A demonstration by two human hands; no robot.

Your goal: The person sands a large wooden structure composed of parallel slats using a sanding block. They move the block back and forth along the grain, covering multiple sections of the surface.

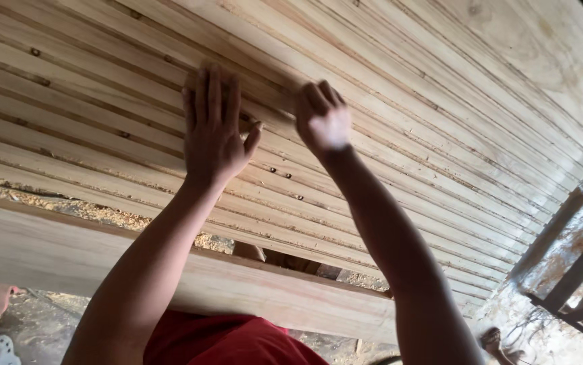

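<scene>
Shirt: your red shirt point(231, 341) sits at 6 o'clock, nearest the camera.
Front board: a broad pale plank point(68, 253) crosses under your forearms from 9 toward 5 o'clock.
Left hand: your left hand point(214, 132) lies flat and fully open, fingers together, palm pressed on the slatted wooden panel point(399, 135), gripping nothing.
Right hand: your right hand point(322, 120), just beside it at 3 o'clock, is curled with bent fingers against a slat edge; what it grips, you cannot tell.
Far: a dark metal frame point(575, 270) stands at 4 o'clock.

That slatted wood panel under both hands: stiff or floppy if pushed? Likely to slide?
The slatted wood panel is probably stiff: many slats joined edge to edge. Likely heavy, given how far it spreads. The left hand lies flat on bare, sawdusty wood, so some slip seems possible.
</scene>
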